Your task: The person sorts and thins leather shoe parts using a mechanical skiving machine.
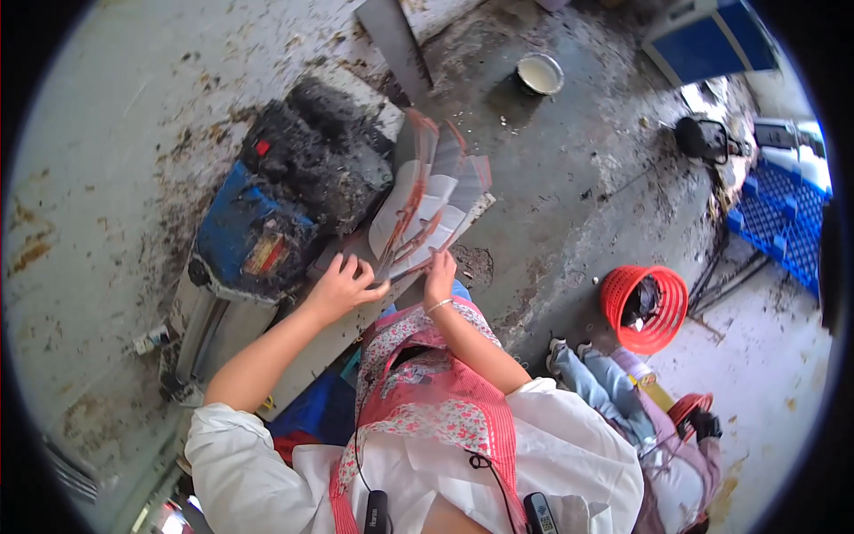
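Observation:
A fanned stack of thin, grey see-through plastic sheets with orange-red edges (436, 200) lies before me, its far ends spread apart. At its near left corner is my left hand (342, 289), fingers bent and fingertips closed on the edge of the sheets. My right hand (439, 278) pinches the near right edge between thumb and fingers. The undersides of the sheets and what bears them are mostly hidden. Directly left of the stack stands a grimy blue machine (253, 227) topped by a dark, dust-caked motor-like body (329, 156).
On the stained floor stands a white bucket (540, 74) with pale contents. To the right are a red plastic basket (644, 308) with dark things inside and a blue pallet (783, 218). Another person (658, 454) is close by at the lower right. A metal plate (396, 49) lies beyond the machine.

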Demonstrator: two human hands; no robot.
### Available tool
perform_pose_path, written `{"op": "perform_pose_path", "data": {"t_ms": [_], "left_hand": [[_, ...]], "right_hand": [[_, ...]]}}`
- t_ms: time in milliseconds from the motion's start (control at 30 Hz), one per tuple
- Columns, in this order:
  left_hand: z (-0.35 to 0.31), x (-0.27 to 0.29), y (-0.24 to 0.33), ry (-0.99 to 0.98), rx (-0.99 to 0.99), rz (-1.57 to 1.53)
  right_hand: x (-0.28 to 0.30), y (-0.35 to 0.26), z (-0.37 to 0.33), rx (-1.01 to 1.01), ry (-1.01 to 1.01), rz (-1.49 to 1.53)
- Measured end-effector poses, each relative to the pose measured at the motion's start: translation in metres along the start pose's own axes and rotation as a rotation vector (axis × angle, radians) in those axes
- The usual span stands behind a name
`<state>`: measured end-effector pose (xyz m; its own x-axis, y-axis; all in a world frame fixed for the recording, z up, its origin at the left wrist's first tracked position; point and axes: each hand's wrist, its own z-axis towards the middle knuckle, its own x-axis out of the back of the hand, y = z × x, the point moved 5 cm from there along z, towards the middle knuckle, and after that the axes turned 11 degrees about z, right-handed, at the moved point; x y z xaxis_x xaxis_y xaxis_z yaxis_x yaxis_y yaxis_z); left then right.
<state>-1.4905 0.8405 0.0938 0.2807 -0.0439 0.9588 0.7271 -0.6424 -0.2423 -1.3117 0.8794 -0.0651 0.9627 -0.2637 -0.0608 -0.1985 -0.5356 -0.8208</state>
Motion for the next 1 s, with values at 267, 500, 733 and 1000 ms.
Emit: {"op": "perform_pose_path", "data": {"t_ms": [267, 500, 733, 1000], "left_hand": [[0.016, -0.034, -0.021, -0.055, 1.108, -0.837], [0.011, -0.074, -0.022, -0.001, 1.245, -0.903], [0.060, -0.091, 0.011, 0.002, 1.194, -0.931], [0.013, -0.021, 0.091, 0.105, 1.333, -1.109]], "right_hand": [[-0.001, -0.015, 0.015, -0.346, -0.313, 0.475], [-0.020, 0.002, 0.032, -0.604, -0.611, 0.601], [0.017, 0.027, 0.095, -0.726, -0.565, 0.763], [-0.013, 0.035, 0.099, -0.725, -0.780, 0.485]]}}
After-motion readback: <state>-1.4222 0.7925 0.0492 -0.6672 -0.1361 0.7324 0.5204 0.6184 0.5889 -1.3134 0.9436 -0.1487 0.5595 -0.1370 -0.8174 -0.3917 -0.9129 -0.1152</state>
